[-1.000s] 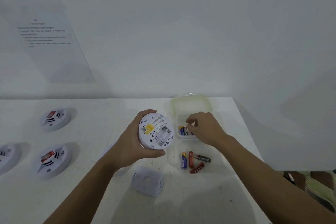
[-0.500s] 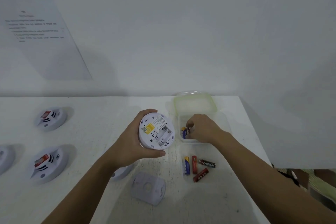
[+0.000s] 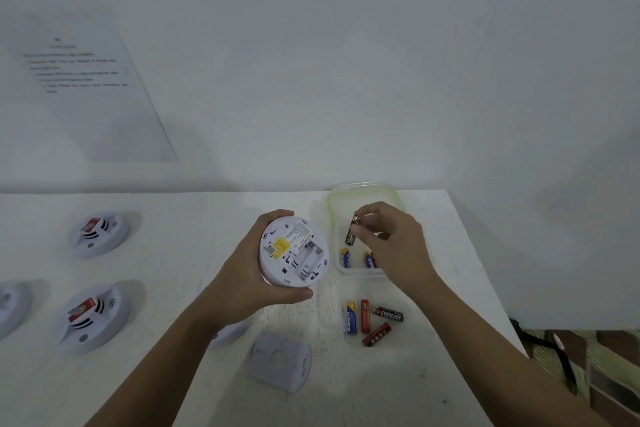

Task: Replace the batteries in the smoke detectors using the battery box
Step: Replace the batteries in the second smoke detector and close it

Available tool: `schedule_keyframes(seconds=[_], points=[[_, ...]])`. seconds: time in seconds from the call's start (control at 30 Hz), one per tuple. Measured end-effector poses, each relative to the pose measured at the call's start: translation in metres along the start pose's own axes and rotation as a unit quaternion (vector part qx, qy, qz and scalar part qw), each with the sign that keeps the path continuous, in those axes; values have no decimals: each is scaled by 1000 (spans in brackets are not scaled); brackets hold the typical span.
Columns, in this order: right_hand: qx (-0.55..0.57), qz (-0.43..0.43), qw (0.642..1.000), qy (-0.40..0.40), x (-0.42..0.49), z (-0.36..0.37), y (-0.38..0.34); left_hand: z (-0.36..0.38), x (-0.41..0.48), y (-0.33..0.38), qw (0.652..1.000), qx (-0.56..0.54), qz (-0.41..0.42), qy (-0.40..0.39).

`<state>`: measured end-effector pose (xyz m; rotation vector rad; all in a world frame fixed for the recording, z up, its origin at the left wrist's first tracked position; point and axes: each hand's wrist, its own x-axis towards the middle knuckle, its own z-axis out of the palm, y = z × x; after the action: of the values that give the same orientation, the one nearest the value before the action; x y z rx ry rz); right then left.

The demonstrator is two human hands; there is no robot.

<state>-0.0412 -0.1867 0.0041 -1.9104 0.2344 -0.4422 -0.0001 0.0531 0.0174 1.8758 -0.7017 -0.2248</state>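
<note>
Change: right hand (image 3: 391,246) has risen out of the battery box (image 3: 360,274) and now carries a dark battery (image 3: 350,236).
Right grip: thumb and fingertips pinch the battery's top end; it hangs upright just above the box.
Left grip: left hand (image 3: 242,281) curls round the smoke detector (image 3: 294,251), back side up (battery bay showing), just left of the box.
Table (image 3: 173,218): four loose batteries (image 3: 374,321) lie near the box, with a cover plate (image 3: 278,360) beside them.

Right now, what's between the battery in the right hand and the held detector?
Head view: only a thin strip of table and the battery box's left wall show between battery and detector; nothing blocks.
</note>
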Motion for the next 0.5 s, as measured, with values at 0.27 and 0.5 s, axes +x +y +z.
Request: schedule_keyframes(seconds=[0.27,0.5], points=[[168,-13,986,8,-49,-9,-51,7,-14,24,1000,-10,24,17],[82,-51,995,14,-65,0,-43,15,-25,33,999,4,34,33]])
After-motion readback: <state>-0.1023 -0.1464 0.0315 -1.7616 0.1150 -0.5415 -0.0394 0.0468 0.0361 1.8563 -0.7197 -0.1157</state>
